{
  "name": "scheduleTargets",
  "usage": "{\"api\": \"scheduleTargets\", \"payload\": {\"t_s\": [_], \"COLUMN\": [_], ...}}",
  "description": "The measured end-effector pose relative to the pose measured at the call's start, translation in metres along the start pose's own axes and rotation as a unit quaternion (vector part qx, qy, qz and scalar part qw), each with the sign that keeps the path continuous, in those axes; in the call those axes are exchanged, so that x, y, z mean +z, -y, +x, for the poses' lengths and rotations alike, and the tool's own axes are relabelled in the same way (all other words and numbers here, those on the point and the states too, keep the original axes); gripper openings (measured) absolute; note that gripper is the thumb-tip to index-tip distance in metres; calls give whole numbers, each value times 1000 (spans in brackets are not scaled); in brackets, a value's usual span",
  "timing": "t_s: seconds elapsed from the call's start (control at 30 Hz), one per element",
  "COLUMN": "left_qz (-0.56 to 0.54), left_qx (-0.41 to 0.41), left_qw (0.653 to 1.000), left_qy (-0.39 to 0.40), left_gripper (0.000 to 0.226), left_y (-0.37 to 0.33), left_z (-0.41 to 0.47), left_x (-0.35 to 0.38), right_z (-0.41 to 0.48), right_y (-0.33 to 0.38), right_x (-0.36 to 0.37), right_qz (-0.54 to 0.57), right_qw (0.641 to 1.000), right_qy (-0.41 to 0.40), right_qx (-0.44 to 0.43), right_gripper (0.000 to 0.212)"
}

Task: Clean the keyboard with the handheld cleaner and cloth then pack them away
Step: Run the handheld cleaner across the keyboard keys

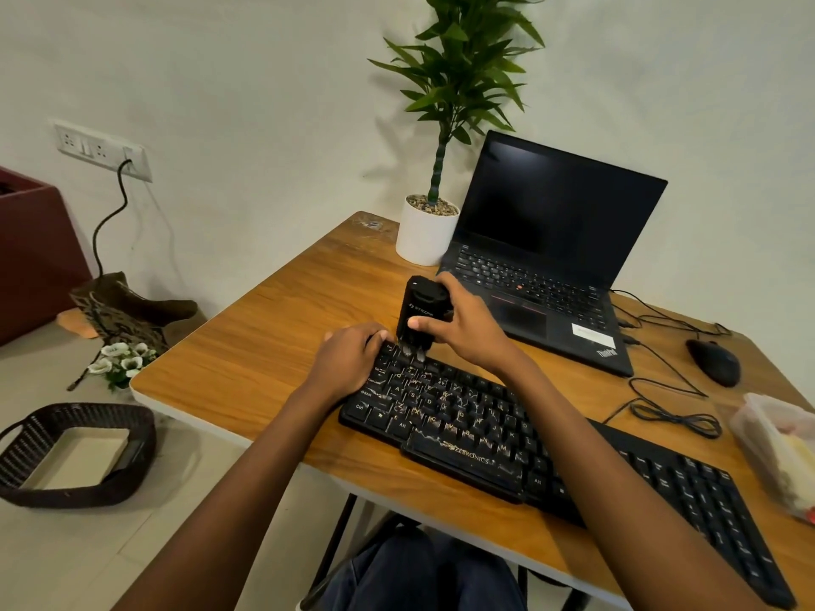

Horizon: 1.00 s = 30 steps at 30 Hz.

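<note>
Head view: your right hand grasps the black handheld cleaner, with the thumb laid across its front and the fingers wrapped round its far side. The cleaner stands nearly upright, its top leaning slightly to the left and its brush end down on the keys at the far-left corner of the keyboard. Your left hand sits just beside the cleaner. Its fingers are bent over that same corner of the keyboard and hold it down.

The black Zebronics keyboard lies at a slant along the near edge of the tabletop, its left end toward the middle and its right end at the near-right corner. Pale flecks lie scattered over the keys of its left half.

Behind the keyboard, an open ThinkPad laptop with a dark screen stands at the far edge. A potted plant in a white pot is just beside its left side, at the far-left corner. A black mouse lies to the right of the laptop, and a loose black cable is coiled between the mouse and the keyboard. At the right edge sits a clear plastic container; you cannot tell what is in it.

On the floor to the left sits a dark wicker basket.
</note>
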<state>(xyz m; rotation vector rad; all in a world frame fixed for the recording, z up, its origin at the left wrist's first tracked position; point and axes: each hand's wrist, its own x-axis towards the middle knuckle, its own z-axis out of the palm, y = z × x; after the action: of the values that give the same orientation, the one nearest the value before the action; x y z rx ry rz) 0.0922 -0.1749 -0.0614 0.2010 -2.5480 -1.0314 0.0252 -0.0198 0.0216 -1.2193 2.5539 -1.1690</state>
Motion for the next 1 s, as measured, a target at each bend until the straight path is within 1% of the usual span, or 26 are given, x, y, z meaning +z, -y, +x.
{"api": "scheduleTargets", "payload": {"t_s": [0.07, 0.1, 0.17, 0.23, 0.33, 0.37, 0.47, 0.5, 0.57, 0.63, 0.73, 0.8, 0.9, 1.0], "left_qz": [2, 3, 6, 1, -11, -14, -18, -19, -24, -25, -24, -23, -28, -28], "left_qx": [-3, -4, -7, -4, 0, 0, -2, -3, -1, 3, 6, 9, 13, 13], "left_qw": [1000, 1000, 1000, 1000, 1000, 1000, 1000, 1000, 1000, 1000, 1000, 1000, 999, 999], "left_qy": [-1, -3, -4, -6, -7, -7, -5, -3, -2, -6, -9, -13, -15, -15], "left_gripper": [25, 25, 27, 27, 26, 26, 30, 32, 34, 36, 38, 38, 37, 37], "left_y": [2, 2, 4, 5, 4, 4, 1, 0, 0, 1, 0, 0, 1, 2], "left_z": [0, 1, 1, 2, 1, 1, -1, -1, -1, -2, -1, -1, -1, 0], "left_x": [1, 2, 2, 3, 2, 2, -1, -1, -1, -1, -1, -1, -1, 0], "right_z": [0, 1, 6, 8, 7, 7, 10, 10, 8, 7, 6, 5, 6, 6], "right_y": [3, 4, 3, 2, 1, 1, -2, -4, -5, -6, -6, -4, -3, -2], "right_x": [4, 5, 5, 6, 8, 8, 9, 10, 12, 10, 8, 7, 0, 2], "right_qz": [59, 62, 4, -9, 98, 107, 1, -8, 15, 46, 128, 166, 190, 168], "right_qw": [998, 997, 1000, 1000, 994, 993, 1000, 1000, 1000, 999, 991, 985, 979, 984], "right_qy": [35, 41, 21, 1, 29, 30, -6, -7, 5, 0, -20, -6, 26, 28], "right_qx": [16, 14, -6, -5, 35, 41, 15, 9, 6, 16, 35, 44, 65, 56], "right_gripper": [41, 43, 46, 46, 46, 47, 48, 48, 45, 41, 38, 37, 37, 40]}}
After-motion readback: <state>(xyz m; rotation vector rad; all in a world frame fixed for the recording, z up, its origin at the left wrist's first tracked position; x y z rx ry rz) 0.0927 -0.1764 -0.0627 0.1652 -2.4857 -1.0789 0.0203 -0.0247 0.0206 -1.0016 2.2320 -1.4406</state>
